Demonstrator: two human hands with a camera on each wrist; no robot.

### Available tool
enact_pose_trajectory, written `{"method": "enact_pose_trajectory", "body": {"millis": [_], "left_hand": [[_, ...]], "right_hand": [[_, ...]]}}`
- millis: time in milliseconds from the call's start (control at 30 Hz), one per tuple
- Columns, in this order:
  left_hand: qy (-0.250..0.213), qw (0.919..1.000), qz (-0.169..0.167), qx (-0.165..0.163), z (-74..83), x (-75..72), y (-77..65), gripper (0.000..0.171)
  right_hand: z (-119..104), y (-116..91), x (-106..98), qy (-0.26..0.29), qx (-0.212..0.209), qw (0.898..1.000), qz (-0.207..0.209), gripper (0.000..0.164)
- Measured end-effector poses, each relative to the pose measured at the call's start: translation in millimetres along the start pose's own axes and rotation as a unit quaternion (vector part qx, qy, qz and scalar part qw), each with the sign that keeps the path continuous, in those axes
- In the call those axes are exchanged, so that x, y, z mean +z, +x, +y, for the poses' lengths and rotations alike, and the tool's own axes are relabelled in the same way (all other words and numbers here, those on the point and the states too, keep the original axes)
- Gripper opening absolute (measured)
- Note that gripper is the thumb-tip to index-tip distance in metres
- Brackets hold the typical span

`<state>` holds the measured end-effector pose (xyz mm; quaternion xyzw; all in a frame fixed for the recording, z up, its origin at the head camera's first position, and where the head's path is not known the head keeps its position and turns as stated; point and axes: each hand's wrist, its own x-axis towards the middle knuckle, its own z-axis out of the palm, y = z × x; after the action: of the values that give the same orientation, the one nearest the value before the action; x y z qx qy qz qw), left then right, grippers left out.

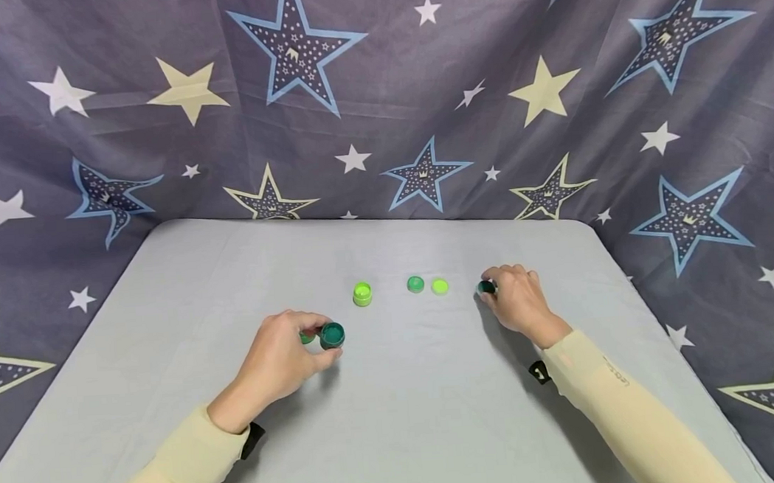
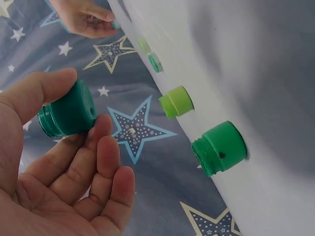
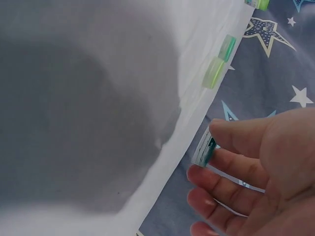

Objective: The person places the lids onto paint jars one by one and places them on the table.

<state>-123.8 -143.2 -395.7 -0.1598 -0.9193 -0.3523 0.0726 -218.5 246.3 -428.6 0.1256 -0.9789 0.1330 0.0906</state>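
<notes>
My left hand (image 1: 281, 355) pinches a dark green paint pot (image 1: 332, 335) between thumb and fingers; its open top shows dark paint, and the left wrist view shows it lifted off the table. Just behind it stands a mid-green pot (image 2: 222, 147), mostly hidden by the hand in the head view. A lime-green pot (image 1: 362, 295) stands uncapped farther back. Over at the right, my right hand (image 1: 518, 298) pinches a small lid (image 3: 204, 148) with dark green on its inner side. A green lid (image 1: 415, 284) and a lime lid (image 1: 439, 286) lie to its left.
A pale grey cloth covers the table (image 1: 399, 433). Behind and beside it hangs a dark curtain (image 1: 363, 73) printed with stars. Both forearms, in cream sleeves (image 1: 616, 397), reach in from the near edge.
</notes>
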Motion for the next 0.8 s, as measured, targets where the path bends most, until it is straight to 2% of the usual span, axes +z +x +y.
{"method": "enact_pose_trajectory", "body": {"millis": [267, 800], "left_hand": [[0.005, 0.9999, 0.004, 0.013, 1.6, 6.2, -1.0, 0.025], [0.015, 0.9998, -0.001, 0.014, 6.5, 16.1, -2.5, 0.024]], "right_hand": [[-7, -6, -3, 0.010, -0.010, 1.000, 0.013, 0.032], [-21, -20, -4, 0.020, -0.017, 1.000, 0.003, 0.030]]}}
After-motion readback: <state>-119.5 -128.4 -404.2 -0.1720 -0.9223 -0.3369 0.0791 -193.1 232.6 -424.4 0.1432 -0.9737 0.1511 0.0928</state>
